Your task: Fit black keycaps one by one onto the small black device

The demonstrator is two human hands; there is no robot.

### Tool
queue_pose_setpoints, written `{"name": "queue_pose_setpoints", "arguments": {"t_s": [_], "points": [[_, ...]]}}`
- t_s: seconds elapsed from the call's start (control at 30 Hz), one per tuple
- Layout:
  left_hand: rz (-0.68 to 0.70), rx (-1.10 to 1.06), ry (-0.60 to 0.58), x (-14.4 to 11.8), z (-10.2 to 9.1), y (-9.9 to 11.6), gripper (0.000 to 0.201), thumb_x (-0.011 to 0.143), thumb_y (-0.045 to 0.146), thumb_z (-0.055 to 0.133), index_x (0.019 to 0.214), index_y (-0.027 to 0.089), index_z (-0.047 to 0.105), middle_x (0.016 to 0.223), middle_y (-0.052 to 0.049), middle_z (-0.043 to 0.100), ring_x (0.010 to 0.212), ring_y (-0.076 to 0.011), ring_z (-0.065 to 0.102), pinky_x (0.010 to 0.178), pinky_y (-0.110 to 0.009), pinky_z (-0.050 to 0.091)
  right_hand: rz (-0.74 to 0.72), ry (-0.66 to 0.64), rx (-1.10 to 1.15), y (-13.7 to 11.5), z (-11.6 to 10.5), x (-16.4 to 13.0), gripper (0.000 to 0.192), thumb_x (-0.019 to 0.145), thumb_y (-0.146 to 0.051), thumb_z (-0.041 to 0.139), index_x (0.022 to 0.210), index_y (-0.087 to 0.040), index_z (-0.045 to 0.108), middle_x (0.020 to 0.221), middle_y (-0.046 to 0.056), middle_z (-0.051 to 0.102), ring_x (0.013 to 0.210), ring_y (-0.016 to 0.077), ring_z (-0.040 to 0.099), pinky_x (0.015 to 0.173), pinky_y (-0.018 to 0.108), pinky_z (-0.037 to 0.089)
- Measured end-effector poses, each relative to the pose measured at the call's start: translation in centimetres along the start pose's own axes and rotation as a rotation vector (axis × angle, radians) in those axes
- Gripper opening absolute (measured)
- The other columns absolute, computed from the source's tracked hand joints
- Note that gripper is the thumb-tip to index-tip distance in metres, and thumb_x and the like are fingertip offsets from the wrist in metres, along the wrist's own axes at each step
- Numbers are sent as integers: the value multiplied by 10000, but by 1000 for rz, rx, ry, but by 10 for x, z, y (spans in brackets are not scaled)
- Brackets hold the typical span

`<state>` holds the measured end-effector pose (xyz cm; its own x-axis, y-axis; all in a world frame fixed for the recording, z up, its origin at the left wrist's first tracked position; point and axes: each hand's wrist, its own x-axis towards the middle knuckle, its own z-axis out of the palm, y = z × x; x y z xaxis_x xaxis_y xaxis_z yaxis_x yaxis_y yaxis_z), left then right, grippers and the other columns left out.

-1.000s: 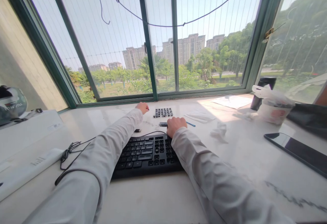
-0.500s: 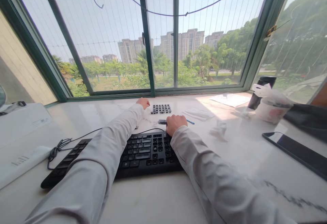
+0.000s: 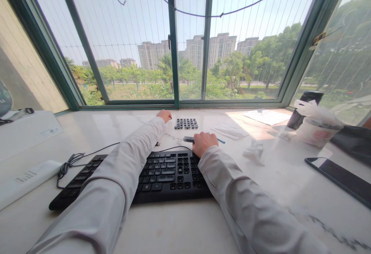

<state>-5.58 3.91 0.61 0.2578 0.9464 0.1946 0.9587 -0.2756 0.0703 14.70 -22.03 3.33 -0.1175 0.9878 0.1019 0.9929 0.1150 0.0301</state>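
My left hand (image 3: 164,115) reaches over the far part of the counter, its fingers pinched together. A small dark piece, apparently a keycap, shows at the fingertips. Just right of it, loose black keycaps (image 3: 186,123) lie in neat rows. My right hand (image 3: 205,144) rests beyond the keyboard's right part, closed round a small brush (image 3: 189,139). The dark brush end sticks out to the left, and a thin blue tip shows on the other side. Below both hands lies a black keyboard (image 3: 166,178), its right-hand key blocks stripped to bare sockets. My left forearm hides its middle.
A bundled cable (image 3: 69,165) and a white box (image 3: 27,132) are on the left. Crumpled tissue (image 3: 254,152), a phone (image 3: 340,178), a bagged cup (image 3: 317,128), a dark bottle (image 3: 304,109) and paper (image 3: 267,116) are on the right. Windows stand behind the counter.
The view has shifted slightly, so the whole scene sits a little farther right. Both hands keep nearly the same places over the counter, with their grips unchanged.
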Motion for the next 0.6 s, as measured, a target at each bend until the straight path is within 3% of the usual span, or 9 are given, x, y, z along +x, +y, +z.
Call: {"name": "queue_pose_setpoints", "arguments": {"t_s": [0.13, 0.6], "points": [[45, -2, -37, 4, 5, 1, 275, 923, 326, 539, 1133, 158, 598, 1173, -94, 593, 1031, -202, 586, 891, -409, 501, 7, 65, -28, 0, 4, 1, 261, 844, -272, 504, 981, -174, 704, 999, 165, 691, 923, 287, 643, 734, 365, 436], [65, 2, -95, 14, 9, 8, 299, 924, 320, 538, 1178, 166, 573, 1198, -98, 573, 1029, -205, 584, 871, -401, 513, 5, 57, -32, 0, 3, -1, 274, 852, -270, 491, 1010, -174, 694, 1017, 157, 695, 950, 272, 644, 744, 352, 433]]}}
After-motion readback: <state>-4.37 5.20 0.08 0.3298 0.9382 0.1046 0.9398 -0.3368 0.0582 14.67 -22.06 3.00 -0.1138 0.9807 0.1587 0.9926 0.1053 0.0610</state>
